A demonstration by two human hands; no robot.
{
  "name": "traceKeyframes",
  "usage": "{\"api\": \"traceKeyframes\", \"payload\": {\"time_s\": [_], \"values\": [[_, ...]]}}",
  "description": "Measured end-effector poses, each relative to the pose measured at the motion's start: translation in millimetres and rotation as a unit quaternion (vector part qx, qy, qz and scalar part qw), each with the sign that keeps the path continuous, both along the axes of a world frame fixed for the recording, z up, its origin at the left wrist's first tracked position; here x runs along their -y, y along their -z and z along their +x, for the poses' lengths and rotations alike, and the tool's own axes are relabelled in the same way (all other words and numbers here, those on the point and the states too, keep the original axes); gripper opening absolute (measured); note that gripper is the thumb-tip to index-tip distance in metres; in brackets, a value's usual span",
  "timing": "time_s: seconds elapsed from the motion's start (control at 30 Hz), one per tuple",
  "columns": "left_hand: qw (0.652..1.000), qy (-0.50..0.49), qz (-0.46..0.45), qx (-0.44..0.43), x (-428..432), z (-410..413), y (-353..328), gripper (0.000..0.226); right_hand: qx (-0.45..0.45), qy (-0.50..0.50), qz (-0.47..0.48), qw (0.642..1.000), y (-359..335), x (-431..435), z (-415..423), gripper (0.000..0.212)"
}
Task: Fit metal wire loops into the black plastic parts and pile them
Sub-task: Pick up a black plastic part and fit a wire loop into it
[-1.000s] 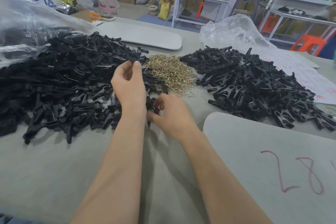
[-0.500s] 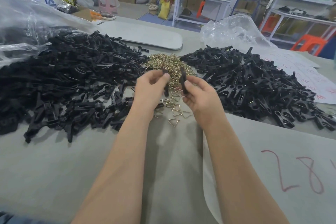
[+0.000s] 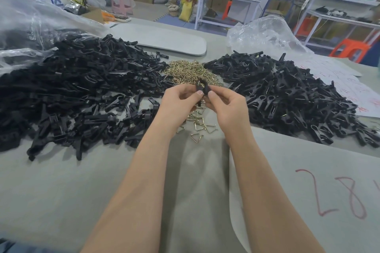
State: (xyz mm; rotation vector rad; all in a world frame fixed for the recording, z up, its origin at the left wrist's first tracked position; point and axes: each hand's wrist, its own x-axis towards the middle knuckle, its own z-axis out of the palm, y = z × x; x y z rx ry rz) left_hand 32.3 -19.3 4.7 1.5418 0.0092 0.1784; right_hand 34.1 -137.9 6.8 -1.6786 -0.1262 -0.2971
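Both hands, the left point(image 3: 181, 98) and right point(image 3: 226, 102), pinch one black part point(image 3: 200, 86) together above loose loops point(image 3: 200, 123); a slipping fingertip could drop it among them.

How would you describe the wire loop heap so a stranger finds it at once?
On the grey table, a left pile and a right pile of black parts spread. The loop heap lies in the gap between them: the only golden, shiny mound.

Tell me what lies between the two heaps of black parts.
In the head view, a mound of gold wire loops, loose loops trailing nearer; left hand and right hand pinch one black part above them.
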Motion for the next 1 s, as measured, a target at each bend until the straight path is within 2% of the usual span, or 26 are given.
{"api": "traceKeyframes", "payload": {"time_s": [0.1,0.37,0.57,0.67,0.73,0.83,0.93,1.0], "values": [[1.0,0.014,-0.006,0.0,0,0,0,0.012,0.012,0.015,-0.028,0.999,0,1,-1,0.02],[1.0,0.015,0.013,-0.001,1,-2,-1,0.022,0.025,0.035,-0.017,0.999,1,3,0,0.01],[1.0,0.027,-0.012,-0.003,1,-3,-2,0.019,0.025,0.031,-0.014,0.999,1,4,0,0.009],[0.999,0.015,-0.029,-0.012,1,-4,-4,0.01,0.016,0.018,-0.022,0.999,1,4,0,0.012],[0.999,-0.022,-0.035,-0.022,0,-4,-6,0.01,0.001,0.006,-0.024,1.0,1,1,-1,0.017],[0.99,-0.133,-0.046,-0.011,-9,-4,-12,0.01,-0.017,-0.005,-0.045,0.999,4,-5,-2,0.017],[0.961,-0.228,-0.155,0.031,-23,-5,-19,0.009,-0.026,-0.015,-0.169,0.985,11,-19,-5,0.018],[0.938,-0.262,-0.222,0.053,-28,-7,-22,0.004,-0.051,-0.04,-0.193,0.979,17,-33,-8,0.023]]}}
